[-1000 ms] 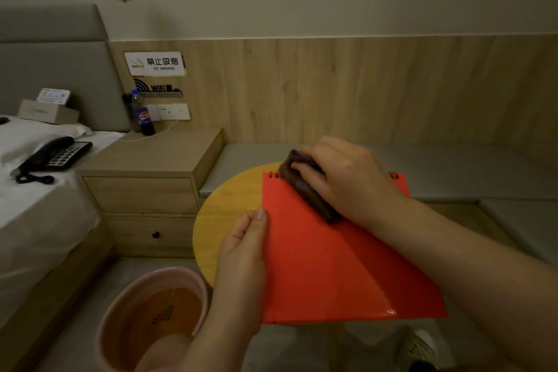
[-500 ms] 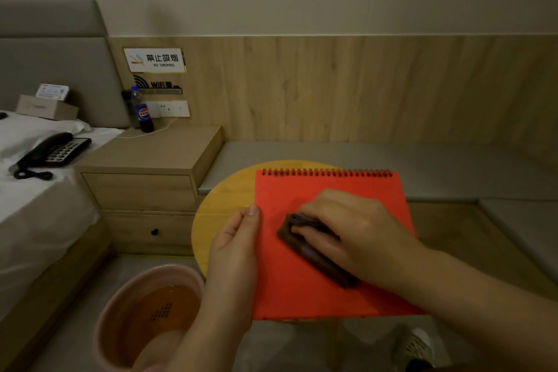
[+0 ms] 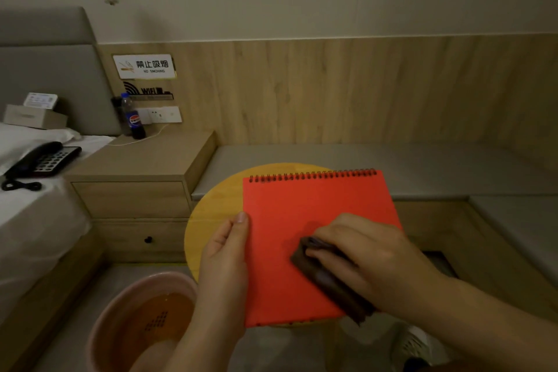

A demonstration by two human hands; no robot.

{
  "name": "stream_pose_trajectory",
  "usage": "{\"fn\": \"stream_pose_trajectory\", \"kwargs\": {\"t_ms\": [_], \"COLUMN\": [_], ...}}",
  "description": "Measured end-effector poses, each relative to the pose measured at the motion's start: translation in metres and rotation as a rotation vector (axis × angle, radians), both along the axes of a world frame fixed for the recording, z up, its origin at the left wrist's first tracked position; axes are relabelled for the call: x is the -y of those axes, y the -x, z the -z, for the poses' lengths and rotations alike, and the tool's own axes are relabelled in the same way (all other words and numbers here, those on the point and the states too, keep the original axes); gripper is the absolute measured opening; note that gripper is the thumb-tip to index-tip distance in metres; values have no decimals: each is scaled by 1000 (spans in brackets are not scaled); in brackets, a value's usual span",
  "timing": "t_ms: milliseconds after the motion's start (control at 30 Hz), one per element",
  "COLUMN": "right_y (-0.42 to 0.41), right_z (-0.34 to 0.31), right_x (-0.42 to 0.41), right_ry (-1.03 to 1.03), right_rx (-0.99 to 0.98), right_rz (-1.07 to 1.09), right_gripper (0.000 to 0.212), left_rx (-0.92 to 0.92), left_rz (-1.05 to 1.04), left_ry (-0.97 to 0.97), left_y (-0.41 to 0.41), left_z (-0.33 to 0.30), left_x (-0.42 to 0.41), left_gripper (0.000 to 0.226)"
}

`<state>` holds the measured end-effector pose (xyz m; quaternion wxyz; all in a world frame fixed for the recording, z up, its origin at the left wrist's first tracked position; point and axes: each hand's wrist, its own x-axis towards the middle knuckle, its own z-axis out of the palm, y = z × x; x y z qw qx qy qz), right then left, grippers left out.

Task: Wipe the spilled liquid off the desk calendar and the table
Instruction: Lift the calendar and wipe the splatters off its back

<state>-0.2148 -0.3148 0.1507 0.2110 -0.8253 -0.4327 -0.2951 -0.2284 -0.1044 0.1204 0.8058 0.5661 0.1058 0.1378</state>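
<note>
on the round yellow table (image 3: 211, 208), the red desk calendar (image 3: 302, 214) is lying flat, its spiral binding at the far edge. the left hand (image 3: 225, 263) is steadying the calendar's left edge, thumb on top; whether its fingers are curling underneath is hidden. the right hand (image 3: 371, 260) is pressing a folded dark cloth (image 3: 329, 278) onto the lower right of the cover, fingers curling over it. the cover is looking light, stiff and glossy, probably slippery when wet, so holding it by the edge seems wise. the cloth is looking soft.
</note>
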Motion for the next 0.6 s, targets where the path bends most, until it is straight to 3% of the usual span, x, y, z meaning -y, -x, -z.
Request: {"fn": "stream_pose_trajectory", "kwargs": {"t_ms": [600], "right_y": [-80], "right_z": [-51], "right_x": [27], "right_ry": [14], "right_rx": [214], "right_rz": [221], "right_gripper": [18], "left_rx": [14], "left_rz": [-11], "left_ry": [-51], "left_y": [-4], "left_z": [8], "left_x": [-20], "left_gripper": [22]}}
